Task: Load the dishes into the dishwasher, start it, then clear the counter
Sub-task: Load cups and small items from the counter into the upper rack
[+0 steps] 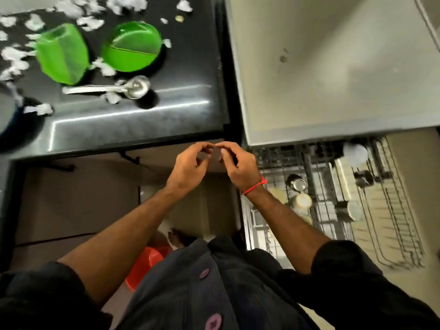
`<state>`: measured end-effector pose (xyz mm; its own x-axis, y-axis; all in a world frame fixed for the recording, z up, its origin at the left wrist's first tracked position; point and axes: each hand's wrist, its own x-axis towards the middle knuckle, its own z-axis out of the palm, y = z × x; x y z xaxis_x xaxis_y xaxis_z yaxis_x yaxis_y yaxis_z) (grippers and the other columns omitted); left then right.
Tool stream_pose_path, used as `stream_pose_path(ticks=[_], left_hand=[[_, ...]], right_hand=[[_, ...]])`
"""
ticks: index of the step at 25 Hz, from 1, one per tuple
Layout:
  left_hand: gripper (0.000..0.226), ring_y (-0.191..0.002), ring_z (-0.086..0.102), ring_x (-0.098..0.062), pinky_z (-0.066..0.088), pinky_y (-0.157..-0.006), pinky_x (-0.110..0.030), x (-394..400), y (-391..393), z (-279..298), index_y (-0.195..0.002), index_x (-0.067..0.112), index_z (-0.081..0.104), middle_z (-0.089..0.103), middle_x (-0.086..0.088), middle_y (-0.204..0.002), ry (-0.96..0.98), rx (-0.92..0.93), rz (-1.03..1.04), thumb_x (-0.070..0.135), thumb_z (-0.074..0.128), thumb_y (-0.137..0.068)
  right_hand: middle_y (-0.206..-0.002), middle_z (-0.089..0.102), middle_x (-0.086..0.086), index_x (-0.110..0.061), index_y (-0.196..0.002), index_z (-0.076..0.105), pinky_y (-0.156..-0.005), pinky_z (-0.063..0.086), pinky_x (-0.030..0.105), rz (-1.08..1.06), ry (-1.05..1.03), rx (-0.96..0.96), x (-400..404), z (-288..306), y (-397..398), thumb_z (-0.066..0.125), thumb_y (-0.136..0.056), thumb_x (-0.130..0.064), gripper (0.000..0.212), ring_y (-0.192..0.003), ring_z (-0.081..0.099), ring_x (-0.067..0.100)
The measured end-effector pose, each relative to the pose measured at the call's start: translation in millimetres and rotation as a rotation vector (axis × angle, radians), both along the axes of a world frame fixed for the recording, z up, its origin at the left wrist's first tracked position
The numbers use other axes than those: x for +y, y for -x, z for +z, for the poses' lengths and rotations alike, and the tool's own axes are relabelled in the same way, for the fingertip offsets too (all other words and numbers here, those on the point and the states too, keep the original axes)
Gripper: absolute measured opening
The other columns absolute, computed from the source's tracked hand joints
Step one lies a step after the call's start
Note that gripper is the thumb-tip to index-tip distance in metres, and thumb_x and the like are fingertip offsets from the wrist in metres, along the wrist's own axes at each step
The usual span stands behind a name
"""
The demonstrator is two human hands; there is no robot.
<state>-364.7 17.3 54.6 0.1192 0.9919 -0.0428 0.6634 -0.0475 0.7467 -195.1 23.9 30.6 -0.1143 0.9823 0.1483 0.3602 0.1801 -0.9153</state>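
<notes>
My left hand and my right hand are raised together below the counter's front edge, fingertips touching, fingers curled; neither holds anything I can see. On the black counter lie a green square container, a green round lid and a steel ladle. To the right, the pulled-out dishwasher rack holds steel cups, a white bowl and other small vessels. The rack sticks out from under the grey dishwasher top.
White crumpled scraps are scattered over the counter's back and left. A dark blue round vessel sits at the counter's left edge. An orange-red tub stands on the floor by my body. Cabinet fronts lie below the counter.
</notes>
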Motion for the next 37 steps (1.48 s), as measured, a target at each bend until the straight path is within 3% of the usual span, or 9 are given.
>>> stream_pose_path(ticks=[6,11,14,16,21,24,28,33,37], left_hand=[[0.031,-0.083,0.065,-0.002,0.051,-0.076,-0.014,-28.4,152.8,26.6,-0.126,0.015,0.064,0.067,0.005,-0.118,-0.118,-0.053,0.322,0.011,0.066,-0.095],[0.032,-0.076,0.065,-0.007,0.049,-0.073,-0.01,-70.3,294.6,43.7,-0.124,0.017,0.065,0.067,0.006,-0.114,-0.188,-0.07,0.635,0.011,0.065,-0.093],[0.03,-0.068,0.062,-0.001,0.045,-0.07,-0.007,-112.0,365.7,47.1,-0.122,0.016,0.066,0.068,0.005,-0.11,-0.216,-0.087,0.834,0.011,0.066,-0.092],[0.029,-0.068,0.063,-0.003,0.048,-0.071,-0.013,-140.9,402.7,48.7,-0.12,0.021,0.066,0.068,0.008,-0.112,-0.225,-0.079,0.939,0.014,0.065,-0.093],[0.028,-0.078,0.065,-0.009,0.053,-0.076,-0.021,-209.1,469.2,57.0,-0.121,0.021,0.065,0.065,0.011,-0.117,-0.268,-0.062,1.212,0.016,0.066,-0.094],[0.029,-0.08,0.064,-0.01,0.049,-0.074,-0.013,-240.2,497.0,61.6,-0.122,0.021,0.065,0.063,0.009,-0.119,-0.276,-0.045,1.349,0.014,0.066,-0.093],[0.031,-0.076,0.061,-0.001,0.043,-0.069,-0.002,-268.9,532.1,67.7,-0.124,0.02,0.064,0.059,0.006,-0.12,-0.26,-0.024,1.46,0.014,0.067,-0.093],[0.038,-0.078,0.065,-0.005,0.055,-0.083,-0.023,-276.3,582.7,64.3,-0.129,0.022,0.06,0.055,0.001,-0.129,-0.217,-0.01,1.553,0.017,0.067,-0.092],[0.04,-0.089,0.066,-0.012,0.056,-0.087,-0.026,-264.0,624.2,58.7,-0.13,0.019,0.06,0.052,0.0,-0.13,-0.223,-0.033,1.603,0.014,0.068,-0.092]], right_hand=[[-0.084,0.068,-0.004,-0.022,-0.118,0.063,-0.07,0.052,0.027,0.211,0.055,0.044,32.2,43.9,159.8,0.055,-0.096,-0.018,0.024,-0.066,0.059,0.002],[-0.09,0.065,-0.003,-0.019,-0.122,0.061,-0.07,0.048,0.017,0.511,0.094,-0.026,21.6,67.4,310.5,0.061,-0.091,-0.009,0.033,-0.068,0.058,0.003],[-0.091,0.065,-0.003,-0.023,-0.121,0.06,-0.071,0.052,0.026,0.654,0.115,-0.046,2.6,76.9,396.8,0.062,-0.09,-0.01,0.033,-0.07,0.059,0.011],[-0.093,0.065,-0.002,-0.025,-0.121,0.059,-0.068,0.052,0.028,0.745,0.137,-0.051,-11.0,80.7,445.7,0.063,-0.091,-0.012,0.033,-0.071,0.059,0.013],[-0.097,0.064,-0.004,-0.025,-0.124,0.058,-0.067,0.056,0.037,0.954,0.14,-0.045,-46.2,92.6,544.5,0.062,-0.091,-0.012,0.035,-0.073,0.062,0.016],[-0.099,0.064,0.001,-0.023,-0.124,0.058,-0.069,0.057,0.044,1.041,0.151,-0.032,-67.6,100.4,590.2,0.06,-0.093,-0.01,0.034,-0.073,0.062,0.019],[-0.108,0.063,0.0,-0.022,-0.125,0.056,-0.072,0.06,0.041,1.153,0.184,-0.032,-89.0,110.2,639.6,0.056,-0.096,-0.012,0.031,-0.084,0.067,0.026],[-0.116,0.061,-0.003,-0.025,-0.127,0.054,-0.08,0.06,0.038,1.247,0.223,-0.057,-96.0,107.6,697.5,0.055,-0.097,-0.016,0.031,-0.096,0.066,0.021],[-0.126,0.06,-0.002,-0.027,-0.13,0.052,-0.086,0.058,0.035,1.306,0.24,-0.1,-85.9,98.2,747.7,0.057,-0.096,-0.014,0.037,-0.099,0.066,0.017]])
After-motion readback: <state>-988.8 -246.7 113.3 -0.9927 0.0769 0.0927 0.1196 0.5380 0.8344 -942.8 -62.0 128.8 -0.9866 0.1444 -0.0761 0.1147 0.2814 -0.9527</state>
